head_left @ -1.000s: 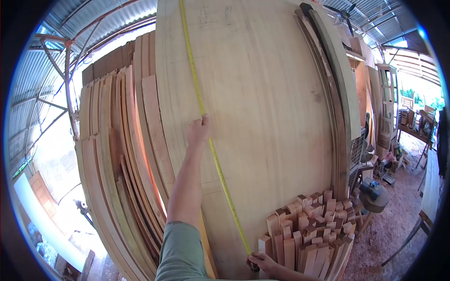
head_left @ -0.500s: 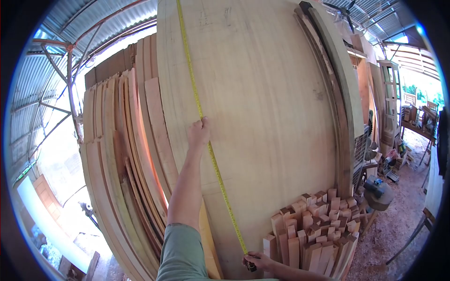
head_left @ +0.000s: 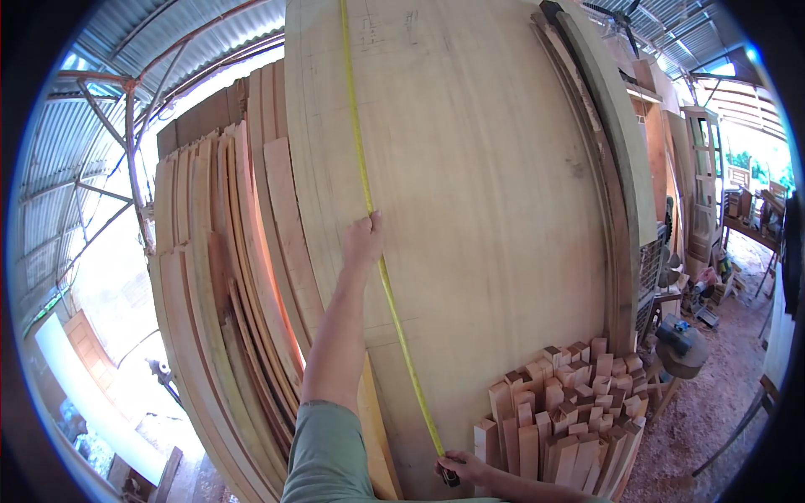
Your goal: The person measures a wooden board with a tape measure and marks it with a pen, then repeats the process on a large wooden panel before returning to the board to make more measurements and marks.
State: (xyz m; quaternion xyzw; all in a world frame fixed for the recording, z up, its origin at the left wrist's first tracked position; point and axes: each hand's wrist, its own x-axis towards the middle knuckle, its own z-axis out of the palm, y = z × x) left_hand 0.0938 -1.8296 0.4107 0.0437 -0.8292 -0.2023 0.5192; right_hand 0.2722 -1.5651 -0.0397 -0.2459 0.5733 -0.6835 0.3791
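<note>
A yellow tape measure [head_left: 396,314] runs lengthwise over a large pale plywood sheet [head_left: 486,226], from the top edge of the view down to its dark case near the bottom. My left hand [head_left: 364,239] is closed on the blade about midway, arm stretched forward. Down at the lower end, my right hand [head_left: 463,468] grips the tape's case, which is partly covered by the fingers. Pencil marks [head_left: 371,33] show on the plywood near the top and along its left side.
Long boards [head_left: 218,277] lean in a stack on the left. Short wood blocks [head_left: 579,402] stand bundled at lower right. Dark planks [head_left: 599,168] rest along the sheet's right side. A stool [head_left: 681,348] stands on the dusty floor [head_left: 713,402].
The upper stretch of the tape has shifted slightly to the right across the plywood. Both hands keep their hold, and the view has moved a little.
</note>
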